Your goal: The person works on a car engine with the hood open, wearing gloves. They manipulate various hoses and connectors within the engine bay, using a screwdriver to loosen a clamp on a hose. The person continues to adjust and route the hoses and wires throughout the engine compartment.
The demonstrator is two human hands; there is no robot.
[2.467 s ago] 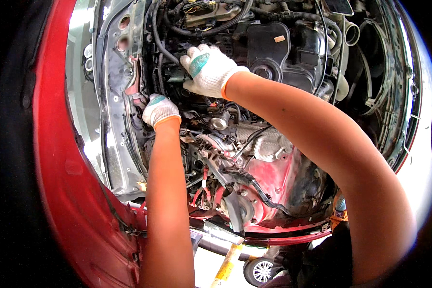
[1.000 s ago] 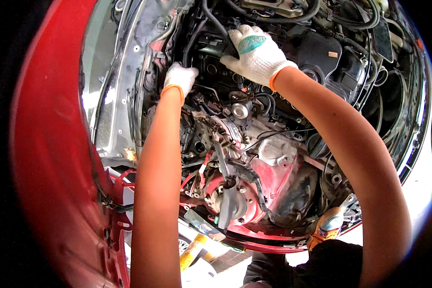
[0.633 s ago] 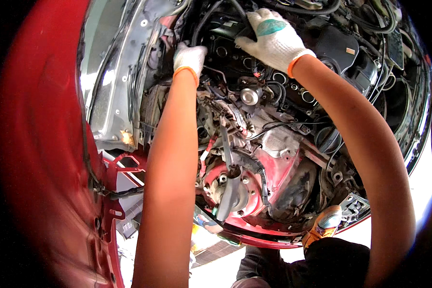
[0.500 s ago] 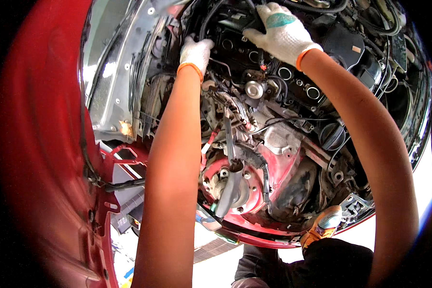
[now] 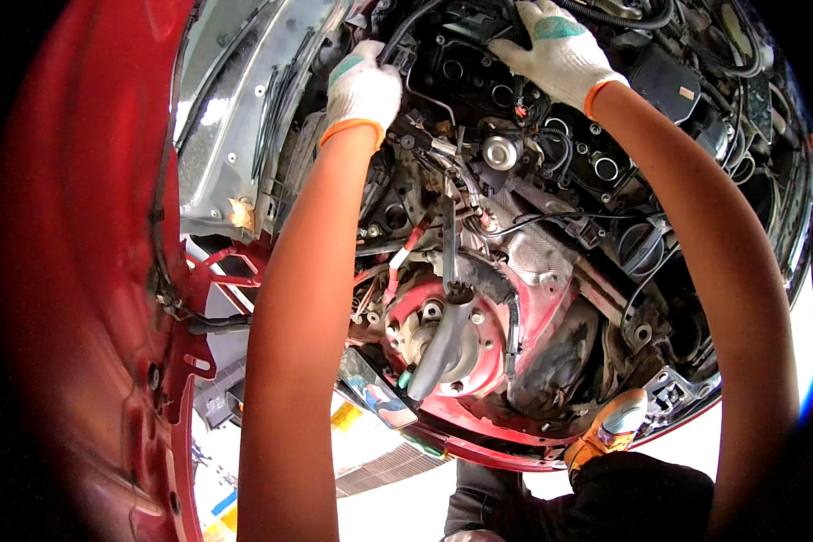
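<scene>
From my remote seat, I see the left gloved hand has shifted toward the windshield and rolled, baring its teal patch. More thin metal pipe shows; the orange shoe has come into view.

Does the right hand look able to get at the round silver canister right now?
Probably yes: the gloved right hand is nearby, and nothing visible covers the round silver canister.

The left glove and right glove are rough, knitted cloth; the hose beside the left one looks matt and rubbery; the red panel at left is glossy painted metal, the heat shield dimpled, silvery metal, the trousers matt cloth
</scene>
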